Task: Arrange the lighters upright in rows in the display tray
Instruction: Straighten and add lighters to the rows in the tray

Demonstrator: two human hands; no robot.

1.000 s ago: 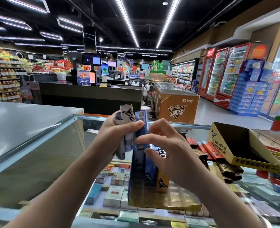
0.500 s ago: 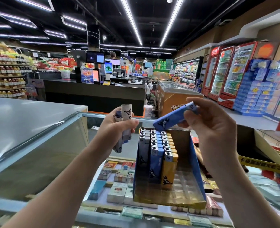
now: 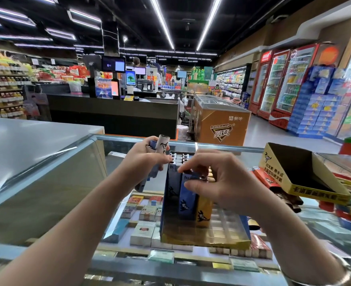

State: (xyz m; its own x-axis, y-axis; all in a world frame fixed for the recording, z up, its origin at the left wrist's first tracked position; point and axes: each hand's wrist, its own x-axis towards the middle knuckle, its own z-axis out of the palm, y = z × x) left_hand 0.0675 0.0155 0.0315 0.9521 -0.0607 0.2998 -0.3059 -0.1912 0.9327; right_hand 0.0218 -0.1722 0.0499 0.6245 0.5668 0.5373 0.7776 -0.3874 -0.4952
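Observation:
The display tray (image 3: 222,236) stands on the glass counter, its rear rows filled with upright lighters in dark blue, blue and yellow (image 3: 203,211). My right hand (image 3: 218,180) is over the front row, its fingertips pinching the top of a blue lighter (image 3: 188,195) that stands upright in the tray beside the yellow one. My left hand (image 3: 147,159) hovers just left of the tray's back corner and grips a small bundle of lighters (image 3: 162,144), a grey one and blue ones, sticking out above and below the fist.
An empty yellow display box (image 3: 306,178) lies on the counter at the right, over loose orange and brown lighters (image 3: 269,180). Cigarette packs (image 3: 143,232) show under the glass. A grey countertop (image 3: 26,139) rises at the left.
My right hand pulled a blue lighter from the bundle, lifted it to the right, then brought it down into the tray's front row. My left hand stayed beside the tray with the bundle.

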